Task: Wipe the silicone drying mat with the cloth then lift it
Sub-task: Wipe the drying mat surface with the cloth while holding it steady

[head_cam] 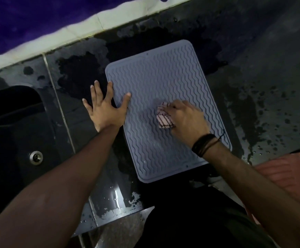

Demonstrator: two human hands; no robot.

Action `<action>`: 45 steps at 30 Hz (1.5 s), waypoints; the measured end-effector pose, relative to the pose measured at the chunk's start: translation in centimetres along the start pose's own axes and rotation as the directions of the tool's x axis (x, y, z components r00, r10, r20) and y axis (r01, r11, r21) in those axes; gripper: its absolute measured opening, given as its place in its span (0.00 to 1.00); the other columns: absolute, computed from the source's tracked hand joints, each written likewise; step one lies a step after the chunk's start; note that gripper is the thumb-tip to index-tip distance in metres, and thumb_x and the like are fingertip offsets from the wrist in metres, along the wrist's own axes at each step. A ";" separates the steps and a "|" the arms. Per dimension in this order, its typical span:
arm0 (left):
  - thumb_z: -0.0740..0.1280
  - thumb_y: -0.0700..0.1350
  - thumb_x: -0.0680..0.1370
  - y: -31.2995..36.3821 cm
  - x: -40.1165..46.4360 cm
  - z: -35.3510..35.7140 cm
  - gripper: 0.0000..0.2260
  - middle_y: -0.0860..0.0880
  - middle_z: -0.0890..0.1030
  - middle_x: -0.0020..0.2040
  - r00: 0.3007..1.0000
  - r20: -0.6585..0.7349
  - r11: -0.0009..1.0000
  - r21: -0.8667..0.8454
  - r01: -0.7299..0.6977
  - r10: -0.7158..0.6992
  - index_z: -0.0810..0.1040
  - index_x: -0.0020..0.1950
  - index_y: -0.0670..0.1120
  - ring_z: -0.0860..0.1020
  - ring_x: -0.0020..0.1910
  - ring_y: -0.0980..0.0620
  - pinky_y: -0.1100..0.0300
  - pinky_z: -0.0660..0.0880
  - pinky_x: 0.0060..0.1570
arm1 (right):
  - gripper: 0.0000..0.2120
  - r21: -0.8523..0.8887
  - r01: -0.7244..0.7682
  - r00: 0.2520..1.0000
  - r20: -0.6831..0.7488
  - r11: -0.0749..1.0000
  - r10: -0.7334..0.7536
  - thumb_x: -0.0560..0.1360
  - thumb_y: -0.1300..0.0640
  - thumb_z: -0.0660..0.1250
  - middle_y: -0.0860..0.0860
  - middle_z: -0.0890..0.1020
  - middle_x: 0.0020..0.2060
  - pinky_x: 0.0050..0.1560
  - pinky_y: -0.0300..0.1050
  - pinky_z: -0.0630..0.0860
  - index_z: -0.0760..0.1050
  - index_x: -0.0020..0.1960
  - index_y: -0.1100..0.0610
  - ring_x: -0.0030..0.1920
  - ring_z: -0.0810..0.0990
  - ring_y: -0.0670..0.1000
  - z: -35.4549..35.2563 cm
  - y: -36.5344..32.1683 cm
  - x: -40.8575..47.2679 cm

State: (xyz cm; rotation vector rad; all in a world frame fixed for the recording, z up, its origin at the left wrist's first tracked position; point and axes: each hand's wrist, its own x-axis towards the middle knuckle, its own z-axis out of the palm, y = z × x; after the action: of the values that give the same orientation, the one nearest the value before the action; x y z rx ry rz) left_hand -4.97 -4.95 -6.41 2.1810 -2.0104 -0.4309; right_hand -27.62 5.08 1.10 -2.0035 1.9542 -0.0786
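Head view shows the grey wavy-ribbed silicone drying mat [163, 97] flat on the wet dark counter [263, 90]. The left hand [104, 108], fingers spread wide, presses its left edge, probably against sliding. The right hand [186, 119] grips the folded pink striped cloth [164, 119] mid-mat, wiping.

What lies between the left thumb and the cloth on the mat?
Head view: only bare ribbed surface of the mat separates the left hand from the cloth.

A wet dark tabletop [263, 72] carries water patches. At left, a dark sink [11, 126] with its drain [36, 157]. Far, a white tiled edge [95, 22]; near right, something orange-red [292, 174].
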 end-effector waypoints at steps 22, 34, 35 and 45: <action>0.52 0.72 0.79 -0.1 0.0 0.0 0.34 0.50 0.47 0.84 0.999 0.020 0.999 0.043 -0.028 0.027 0.55 0.82 0.59 0.43 0.83 0.51 0.39 0.39 0.79 | 0.18 -0.107 0.167 0.977 -0.118 0.980 -0.179 0.74 0.59 0.63 0.54 0.75 0.61 0.65 0.54 0.64 0.75 0.63 0.53 0.63 0.71 0.58 -1.3 -3.8 9.0; 0.50 0.73 0.79 -0.2 0.0 0.2 0.33 0.50 0.48 0.84 1.000 0.006 1.000 0.007 -0.013 0.013 0.58 0.82 0.60 0.43 0.83 0.52 0.40 0.39 0.79 | 0.21 -0.297 0.270 0.952 -0.061 0.916 -0.301 0.77 0.57 0.59 0.56 0.71 0.64 0.60 0.55 0.64 0.70 0.69 0.53 0.62 0.69 0.60 -0.2 -1.9 18.3; 0.51 0.72 0.80 -0.1 0.0 0.1 0.33 0.50 0.48 0.84 1.000 0.006 1.000 -0.004 -0.016 0.016 0.58 0.81 0.60 0.43 0.83 0.52 0.40 0.39 0.79 | 0.21 -0.305 0.235 0.961 -0.072 0.923 -0.269 0.76 0.58 0.61 0.57 0.71 0.63 0.60 0.56 0.64 0.71 0.69 0.53 0.61 0.69 0.60 -0.6 -0.5 18.2; 0.53 0.71 0.80 -0.1 0.1 -0.1 0.31 0.50 0.48 0.84 1.000 0.004 1.000 -0.005 -0.014 0.014 0.59 0.81 0.59 0.43 0.83 0.51 0.39 0.38 0.79 | 0.20 -0.278 0.089 0.983 -0.132 0.957 -0.129 0.74 0.57 0.63 0.57 0.72 0.63 0.60 0.55 0.66 0.73 0.66 0.53 0.61 0.70 0.60 -0.9 -4.5 18.7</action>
State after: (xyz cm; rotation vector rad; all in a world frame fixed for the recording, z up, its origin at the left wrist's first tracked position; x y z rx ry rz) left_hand -4.86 -5.02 -6.38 2.1639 -2.0229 -0.4382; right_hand -22.53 -13.42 -0.44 -2.3433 2.0365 0.0144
